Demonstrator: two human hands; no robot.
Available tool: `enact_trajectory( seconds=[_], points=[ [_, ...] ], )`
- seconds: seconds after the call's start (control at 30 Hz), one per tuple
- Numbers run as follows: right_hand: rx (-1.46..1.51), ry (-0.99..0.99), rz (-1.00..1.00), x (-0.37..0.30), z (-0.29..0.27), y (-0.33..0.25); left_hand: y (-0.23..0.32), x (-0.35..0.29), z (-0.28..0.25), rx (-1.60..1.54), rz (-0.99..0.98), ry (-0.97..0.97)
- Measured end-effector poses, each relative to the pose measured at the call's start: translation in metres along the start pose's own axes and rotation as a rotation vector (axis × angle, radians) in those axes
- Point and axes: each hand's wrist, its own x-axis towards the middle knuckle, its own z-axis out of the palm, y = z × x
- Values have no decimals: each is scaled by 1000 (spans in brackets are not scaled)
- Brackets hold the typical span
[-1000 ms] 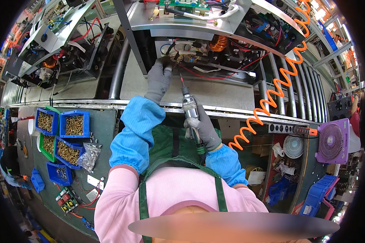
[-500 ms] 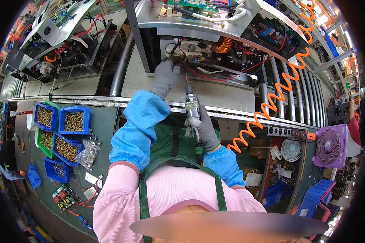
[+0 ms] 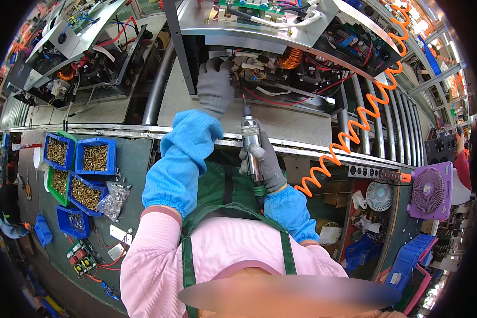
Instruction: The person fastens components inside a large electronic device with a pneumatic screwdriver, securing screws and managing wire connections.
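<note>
Right hand (image 3: 268,163): grip wrapped round driver (image 3: 250,133), bit toward 12 o'clock.
Left hand (image 3: 215,85): driver's 11 o'clock, near wires (image 3: 252,67); can't tell its grip.
Tabletop (image 3: 136,183): screw bins (image 3: 96,172), driver's 9 o'clock.

No legible text; white label (image 3: 396,278) on right-hand blue bin (image 3: 414,253), print too small

Up-left of the power screwdriver (image 3: 250,142), the left hand (image 3: 215,87) is hiding its own fingertips from me. Well above the screwdriver, the view's edge is cutting off a green circuit board (image 3: 261,10); far left of it, brass screws (image 3: 57,152) are blurring together.
</note>
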Motion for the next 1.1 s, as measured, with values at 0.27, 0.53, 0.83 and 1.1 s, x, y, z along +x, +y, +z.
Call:
enact_trajectory(
  seconds=[0.27,0.53,0.83,1.1],
  points=[
    [67,0,-1,4,12,10,-23,9,19,-14,103,-31],
    [62,25,9,4,14,8,-17,-2,18,-308,48,167],
    [81,-5,42,5,11,9,-16,-8,21,-438,-21,190],
    [81,3,36,5,14,8,-3,-1,14,-180,4,126]
  ],
)
